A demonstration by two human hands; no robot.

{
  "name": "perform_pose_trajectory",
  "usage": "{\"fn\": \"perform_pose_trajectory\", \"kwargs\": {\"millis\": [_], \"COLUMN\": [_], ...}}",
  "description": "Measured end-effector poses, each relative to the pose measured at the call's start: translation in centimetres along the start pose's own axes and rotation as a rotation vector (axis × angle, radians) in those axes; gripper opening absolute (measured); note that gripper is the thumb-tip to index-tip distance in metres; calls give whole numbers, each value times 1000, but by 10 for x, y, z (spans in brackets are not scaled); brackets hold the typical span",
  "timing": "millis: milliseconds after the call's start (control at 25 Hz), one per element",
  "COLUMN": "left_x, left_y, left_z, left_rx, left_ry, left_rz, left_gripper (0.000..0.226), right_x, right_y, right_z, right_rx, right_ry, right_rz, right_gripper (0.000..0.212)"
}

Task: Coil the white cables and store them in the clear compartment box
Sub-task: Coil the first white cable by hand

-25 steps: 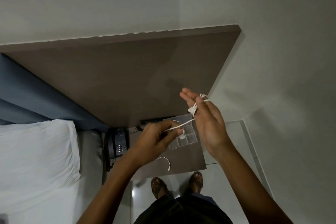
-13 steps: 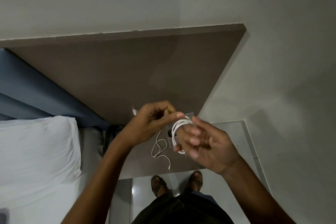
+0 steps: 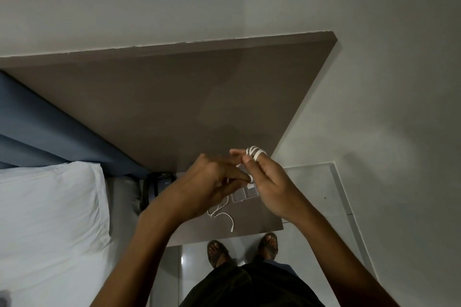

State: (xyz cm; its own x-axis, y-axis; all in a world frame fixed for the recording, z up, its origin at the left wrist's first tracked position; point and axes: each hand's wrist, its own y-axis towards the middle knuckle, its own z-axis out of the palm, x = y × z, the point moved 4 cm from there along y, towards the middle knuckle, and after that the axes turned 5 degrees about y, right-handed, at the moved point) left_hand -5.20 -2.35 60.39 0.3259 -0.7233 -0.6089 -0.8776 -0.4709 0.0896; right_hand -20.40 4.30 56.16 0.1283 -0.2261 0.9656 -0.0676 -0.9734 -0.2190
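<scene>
Loose cable tail [image 3: 222, 215] lies slack on the small table [image 3: 262, 224], plug end toward the person. Left hand [image 3: 212, 187] pinches the free run near its fingertips. Right hand [image 3: 270, 189] carries several turns of cable coil [image 3: 255, 152] wound around raised fingers, loop axis along them. Judged light, limp, springy: best gripped across the loops. Clear box [image 3: 243, 193] sits beyond the tail, mostly hidden
</scene>
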Motion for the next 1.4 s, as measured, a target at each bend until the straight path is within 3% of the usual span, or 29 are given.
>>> {"fn": "perform_pose_trajectory", "kwargs": {"millis": [280, 440, 640, 800, 1160, 1400], "left_x": [21, 32, 41, 40, 44, 49], "left_y": [0, 8, 13, 10, -1, -2], "left_z": [-20, -9, 6, 28, 47, 49], "left_rx": [-217, -326, -315, -282, -158, -100], "left_ry": [-373, -605, -866, -948, -911, -928], "left_rz": [-203, -269, -284, -293, -408, -440], "left_gripper": [16, 23, 27, 33, 37, 41], "right_x": [-8, -3, 4, 6, -13, -19], "right_y": [-10, -9, -9, -7, -1, 10], "right_z": [-9, 5, 8, 9, 6, 4], "right_rx": [39, 235, 364, 388, 371, 336], "right_ry": [86, 301, 635, 831, 978, 1004], "right_rz": [325, 252, 231, 281, 330, 321], "right_gripper": [24, 51, 39, 40, 39, 50]}}
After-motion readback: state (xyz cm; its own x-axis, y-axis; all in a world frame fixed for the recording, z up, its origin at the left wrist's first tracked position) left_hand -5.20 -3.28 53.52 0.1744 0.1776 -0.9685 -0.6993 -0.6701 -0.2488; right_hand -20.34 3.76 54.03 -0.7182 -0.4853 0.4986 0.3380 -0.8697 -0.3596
